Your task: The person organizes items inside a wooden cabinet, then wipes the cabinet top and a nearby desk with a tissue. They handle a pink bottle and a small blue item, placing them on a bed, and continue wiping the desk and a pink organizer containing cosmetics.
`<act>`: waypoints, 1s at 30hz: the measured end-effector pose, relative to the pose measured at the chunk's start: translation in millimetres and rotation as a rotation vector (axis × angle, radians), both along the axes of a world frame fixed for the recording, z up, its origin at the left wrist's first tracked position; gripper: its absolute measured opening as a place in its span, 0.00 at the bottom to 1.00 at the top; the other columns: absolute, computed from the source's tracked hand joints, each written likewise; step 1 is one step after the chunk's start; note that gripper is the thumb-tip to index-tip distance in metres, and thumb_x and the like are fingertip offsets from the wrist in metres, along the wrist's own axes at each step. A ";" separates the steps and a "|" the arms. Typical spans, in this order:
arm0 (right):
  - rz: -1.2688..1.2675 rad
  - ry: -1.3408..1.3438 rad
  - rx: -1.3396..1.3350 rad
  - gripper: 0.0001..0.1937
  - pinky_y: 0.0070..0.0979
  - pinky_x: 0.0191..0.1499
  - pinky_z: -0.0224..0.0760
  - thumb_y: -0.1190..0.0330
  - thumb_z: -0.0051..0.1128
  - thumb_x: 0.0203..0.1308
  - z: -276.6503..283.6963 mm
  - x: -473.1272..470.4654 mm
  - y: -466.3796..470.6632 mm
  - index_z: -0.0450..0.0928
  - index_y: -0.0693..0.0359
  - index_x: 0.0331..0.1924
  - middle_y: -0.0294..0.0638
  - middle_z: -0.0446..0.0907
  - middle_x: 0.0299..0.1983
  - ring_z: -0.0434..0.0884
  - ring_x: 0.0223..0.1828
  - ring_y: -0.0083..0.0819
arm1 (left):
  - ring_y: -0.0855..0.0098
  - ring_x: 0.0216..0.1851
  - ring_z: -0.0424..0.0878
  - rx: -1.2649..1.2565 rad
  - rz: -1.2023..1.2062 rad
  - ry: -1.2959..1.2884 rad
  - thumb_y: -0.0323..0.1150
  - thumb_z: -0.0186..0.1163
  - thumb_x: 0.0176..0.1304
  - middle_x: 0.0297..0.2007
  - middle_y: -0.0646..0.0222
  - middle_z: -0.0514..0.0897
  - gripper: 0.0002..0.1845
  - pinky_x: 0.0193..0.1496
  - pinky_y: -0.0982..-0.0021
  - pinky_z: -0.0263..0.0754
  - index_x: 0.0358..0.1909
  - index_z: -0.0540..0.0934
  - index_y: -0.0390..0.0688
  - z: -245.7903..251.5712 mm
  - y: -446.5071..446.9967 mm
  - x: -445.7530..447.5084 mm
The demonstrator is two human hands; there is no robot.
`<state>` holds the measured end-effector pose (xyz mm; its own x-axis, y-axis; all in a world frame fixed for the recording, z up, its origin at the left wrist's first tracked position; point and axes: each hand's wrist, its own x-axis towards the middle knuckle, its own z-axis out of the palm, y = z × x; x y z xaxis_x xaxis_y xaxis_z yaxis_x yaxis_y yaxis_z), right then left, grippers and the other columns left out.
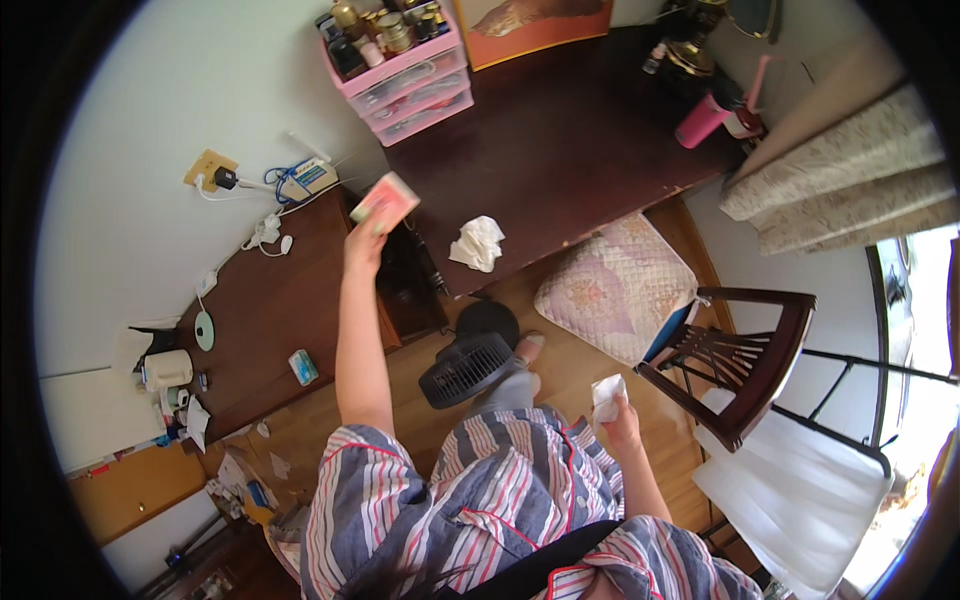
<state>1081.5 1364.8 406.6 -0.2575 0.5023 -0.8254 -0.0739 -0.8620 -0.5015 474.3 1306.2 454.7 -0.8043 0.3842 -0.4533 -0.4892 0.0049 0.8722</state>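
Observation:
My left hand [366,246] is stretched out over the gap between the two dark wooden tables, gripping a flat red and white packet [390,202]. The packet is slightly blurred, so its exact kind is unclear. My right hand [624,426], low on the right beside my striped shirt, holds a folded white tissue [608,396]. A crumpled white tissue [478,244] lies near the front left corner of the dark desk [570,150].
A pink drawer unit [420,86] topped with bottles stands at the desk's back left. A pink tumbler [703,121] is at the right. On the floor is a black fan [466,369]. A cushioned wooden chair [750,352] stands right. The side table [262,315] bears a small blue packet [304,367].

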 end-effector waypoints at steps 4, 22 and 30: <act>0.155 -0.087 0.023 0.22 0.38 0.49 0.74 0.58 0.48 0.69 2.7 -26.3 19.1 0.71 0.68 0.57 0.45 0.79 0.46 0.80 0.46 0.38 | 0.81 0.29 0.75 -0.212 0.420 -0.127 0.45 0.76 0.50 0.34 0.80 0.81 0.19 0.31 0.79 0.65 0.39 0.80 0.50 -104.6 -166.1 -82.1; 0.561 -1.246 1.071 0.12 0.44 0.42 0.75 0.64 0.53 0.61 85.7 61.8 194.8 0.79 0.64 0.41 0.57 0.82 0.36 0.81 0.40 0.57 | 0.55 0.70 0.57 -0.608 0.505 -0.196 0.61 0.69 0.48 0.72 0.60 0.58 0.53 0.69 0.44 0.52 0.73 0.58 0.50 -125.3 -234.8 -112.0; 0.542 -1.724 0.698 0.45 0.43 0.49 0.76 0.34 0.65 0.44 131.5 207.9 277.1 0.76 0.76 0.44 0.64 0.81 0.40 0.82 0.46 0.55 | 0.57 0.64 0.67 -0.758 0.502 0.064 0.54 0.71 0.51 0.65 0.48 0.67 0.55 0.65 0.58 0.65 0.69 0.55 0.25 -54.4 -163.3 41.7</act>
<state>1289.3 1641.9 538.1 0.2696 0.9621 -0.0420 0.9620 -0.2671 0.0564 516.1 1142.9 400.3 -0.8288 -0.4007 -0.3906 -0.5396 0.3877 0.7473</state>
